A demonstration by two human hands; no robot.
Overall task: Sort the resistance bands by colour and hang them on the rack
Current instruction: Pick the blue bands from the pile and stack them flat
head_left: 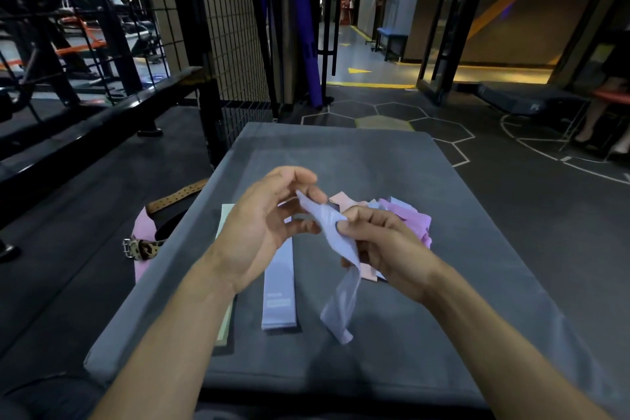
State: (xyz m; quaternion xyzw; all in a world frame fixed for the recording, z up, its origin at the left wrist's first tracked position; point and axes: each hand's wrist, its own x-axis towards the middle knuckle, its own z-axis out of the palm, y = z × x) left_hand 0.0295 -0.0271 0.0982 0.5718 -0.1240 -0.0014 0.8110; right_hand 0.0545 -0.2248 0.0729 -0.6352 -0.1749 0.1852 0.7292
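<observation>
Head view looks down on a grey padded bench (392, 160) filling the centre of the frame. Both hands hold one lavender resistance band (335, 283) above it: the right hand (385, 245) pinches the band's upper part between thumb and curled fingers, while the left hand (262, 222), fingers loosely curled, pinches its top end at the thumb tip. The band's lower part hangs twisted down toward the bench. Just left of it, a flat lavender band (279, 293) lies on the bench, and a pale green band (225, 269) lies beside that, partly under the left forearm. Behind the right hand sits a heap of pink and peach bands (405, 215). At left, on the floor, lies a leather belt (177, 196).
</observation>
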